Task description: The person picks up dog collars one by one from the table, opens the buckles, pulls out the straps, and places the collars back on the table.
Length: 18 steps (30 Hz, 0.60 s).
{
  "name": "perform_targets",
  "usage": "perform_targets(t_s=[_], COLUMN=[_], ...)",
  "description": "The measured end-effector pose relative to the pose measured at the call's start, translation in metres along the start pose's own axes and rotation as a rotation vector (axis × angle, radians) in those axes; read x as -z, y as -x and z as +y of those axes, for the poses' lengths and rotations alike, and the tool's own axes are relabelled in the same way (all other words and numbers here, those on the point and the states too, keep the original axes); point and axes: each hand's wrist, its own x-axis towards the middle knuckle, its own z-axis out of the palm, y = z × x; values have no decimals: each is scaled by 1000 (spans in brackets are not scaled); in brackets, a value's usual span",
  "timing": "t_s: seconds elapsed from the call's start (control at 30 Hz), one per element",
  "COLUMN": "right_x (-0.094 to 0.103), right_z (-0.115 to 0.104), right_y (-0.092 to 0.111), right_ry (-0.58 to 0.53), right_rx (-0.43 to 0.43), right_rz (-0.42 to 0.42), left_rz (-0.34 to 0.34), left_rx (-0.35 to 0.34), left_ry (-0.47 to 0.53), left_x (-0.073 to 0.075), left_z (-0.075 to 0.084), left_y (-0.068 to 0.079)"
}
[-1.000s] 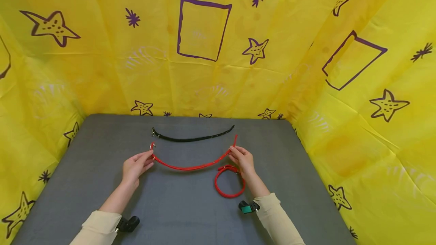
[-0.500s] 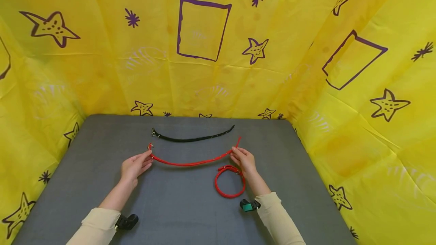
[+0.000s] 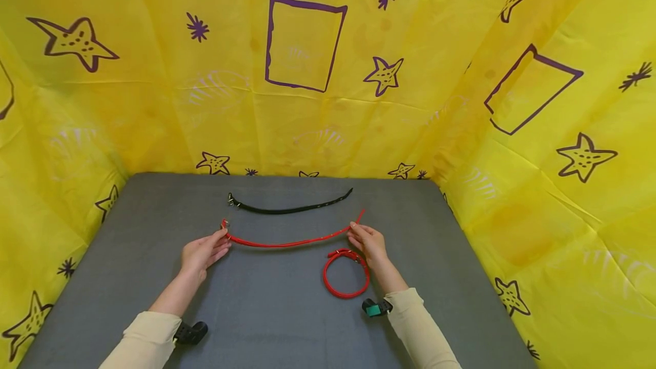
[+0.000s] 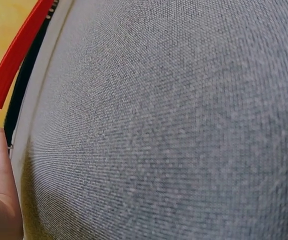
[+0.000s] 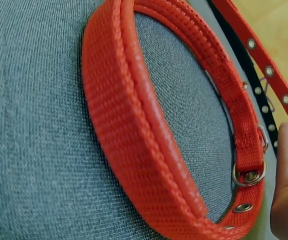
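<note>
A red collar (image 3: 287, 245) is stretched between both hands in a shallow sag, its metal eyelets (image 5: 269, 71) showing in the right wrist view. The left hand (image 3: 201, 253) pinches it near the buckle end. Near the tip at the other end, the right hand (image 3: 370, 244) pinches it between thumb and fingers. Just below the right hand, a second red collar (image 3: 346, 295) stands buckled into a ring on the table. Behind the held collar, a black collar (image 3: 287, 210) lies unfastened, its buckle to the left.
The grey cloth-covered table (image 3: 277, 312) lies under everything. Yellow fabric walls (image 3: 225, 107) with purple drawings enclose its back and sides. A wrist camera (image 3: 191, 333) sits by the left sleeve, and another camera (image 3: 376, 307) by the right sleeve.
The hands have drawn slightly apart, so the held red collar sags less and lies straighter. Its tip has shifted to the right. The buckled red collar and the black collar have not moved.
</note>
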Motion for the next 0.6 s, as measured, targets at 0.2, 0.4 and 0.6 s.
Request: perform_targets(t_s=[0.2, 0.4, 0.6], right_x=[2, 6, 8], right_z=[3, 6, 6], right_y=[-2, 1, 0], right_ry=[59, 76, 106], right_rx=[-7, 50, 45], right_rz=[8, -49, -36], left_rz=[-12, -16, -7], left_rx=[18, 34, 55], left_ry=[6, 12, 17], left_x=[2, 4, 6], left_z=[-2, -1, -3], left_y=[-2, -4, -6])
